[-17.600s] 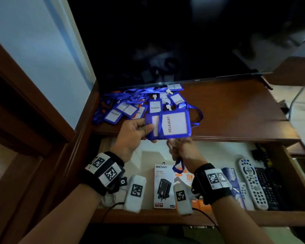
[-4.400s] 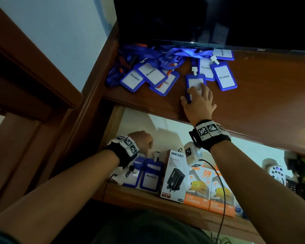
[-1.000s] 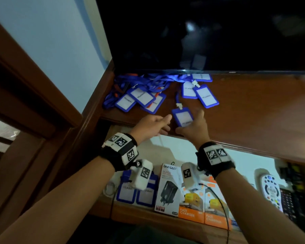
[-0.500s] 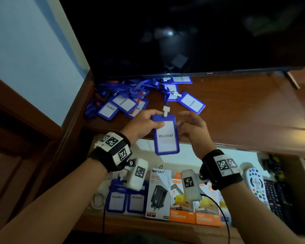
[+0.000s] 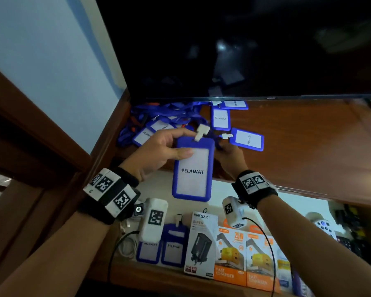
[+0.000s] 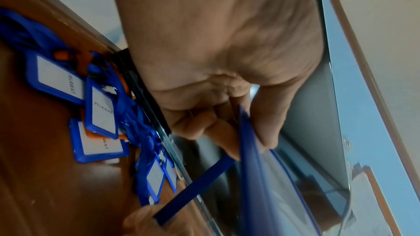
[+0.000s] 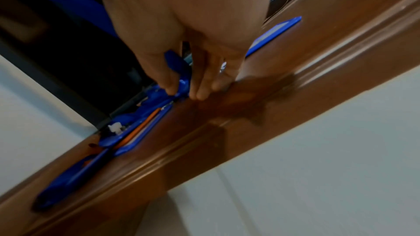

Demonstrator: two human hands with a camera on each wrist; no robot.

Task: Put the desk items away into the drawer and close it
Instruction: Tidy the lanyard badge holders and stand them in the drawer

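Step in hand: clearing badge holders off the desk, one at a time, into the open drawer [image 5: 201,281].

Left hand [image 5: 159,151] pinches a blue "PELAWAT" badge holder [image 5: 193,170] by its upper left edge, thumb on the front face and fingers behind; the left wrist view confirms the pinch. The holder hangs upright in the air over the desk's front edge, above the drawer, touching neither.

Right hand [image 5: 229,157] sits behind the holder at the desk's front edge, fingers curled on the blue lanyard strap [image 7: 179,71]. The strap appears to run from this hand toward the held badge, though the right wrist view is blurred and the join is hidden.

Desk [image 5: 308,159]: a tangled pile of more badge holders [image 5: 159,125] and lanyards lies at the back left corner under the TV screen [image 5: 244,50], with 3 further badges just right of it.

Drawer: 2 badge holders [image 5: 165,249] already lie at the front left, beside charger boxes [image 5: 229,254]; a remote [image 5: 323,226] shows at the right end.

Judgement: task is early to midway; most badges remain on the desk and the drawer is open.

Next move calls for gathering the loose strap so it does not snag the pile, then lowering the holder beside the 2 in the drawer.
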